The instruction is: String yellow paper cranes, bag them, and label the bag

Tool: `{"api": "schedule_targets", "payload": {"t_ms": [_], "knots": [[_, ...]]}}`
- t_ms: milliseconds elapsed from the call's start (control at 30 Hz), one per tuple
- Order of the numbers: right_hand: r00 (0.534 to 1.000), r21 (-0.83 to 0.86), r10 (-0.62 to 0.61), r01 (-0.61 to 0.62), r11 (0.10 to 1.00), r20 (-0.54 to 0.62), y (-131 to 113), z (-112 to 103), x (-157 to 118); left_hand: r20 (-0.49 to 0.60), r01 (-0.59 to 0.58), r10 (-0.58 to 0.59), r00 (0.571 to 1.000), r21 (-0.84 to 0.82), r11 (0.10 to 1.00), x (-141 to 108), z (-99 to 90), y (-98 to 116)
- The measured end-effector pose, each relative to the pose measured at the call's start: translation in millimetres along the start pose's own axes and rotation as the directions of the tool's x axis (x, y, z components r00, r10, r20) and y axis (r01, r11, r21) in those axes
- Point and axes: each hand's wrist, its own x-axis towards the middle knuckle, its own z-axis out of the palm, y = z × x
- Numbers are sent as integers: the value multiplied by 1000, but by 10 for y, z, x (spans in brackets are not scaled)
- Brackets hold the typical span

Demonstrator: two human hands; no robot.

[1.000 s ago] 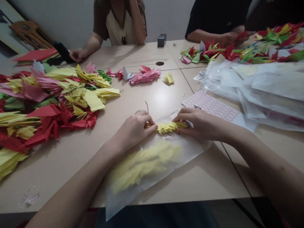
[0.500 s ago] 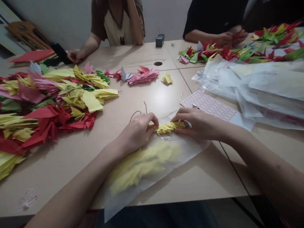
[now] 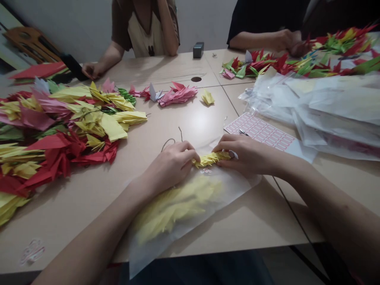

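**Both hands grip a short strand of yellow paper cranes**

The person's left hand and right hand are both closed on a short strand of yellow paper cranes, one at each end. The left fingers curl over one end, and the right fingers pinch the other. A small white scrap shows beside the right fingertips, but it is too small to identify. The strand lies toward the near edge of the table, along the top of a translucent plastic bag holding a mass of yellow cranes. A thin dark wire loops out past the left hand.

Just beyond the right hand lies a sheet of red-outlined labels, and a pile of plastic bags covers the right side of the table. A large heap of red, yellow, pink and green cranes spreads along the left edge. Toward the far edge sit a pink crane bunch, a small yellow bunch and a dark box. One co-worker's hand rests at the far left, while another co-worker's hands work over multicoloured cranes at the far right.
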Motion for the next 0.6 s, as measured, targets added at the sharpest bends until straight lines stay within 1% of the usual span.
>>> {"api": "schedule_targets", "payload": {"t_ms": [67,133,233,333,433,600], "knots": [[1000,-1,10,-10,1000,7,-3,-3,0,2,6,-6,1000,-4,1000,-6,-17,31],[1000,-5,18,-18,1000,14,-5,-6,2,19,26,-26,999,30,999,-8,-37,85],[1000,-5,18,-18,1000,18,-4,-10,6,30,76,-78,996,75,994,0,-46,173],[1000,8,12,-12,1000,17,-1,-12,6,-16,164,-163,986,19,986,27,-7,216],[1000,12,15,-16,1000,20,-3,-12,2,-75,238,-241,968,-43,970,61,59,205],[1000,14,11,-11,1000,14,-6,-9,-2,-121,262,-263,957,-25,965,85,120,179]]}}
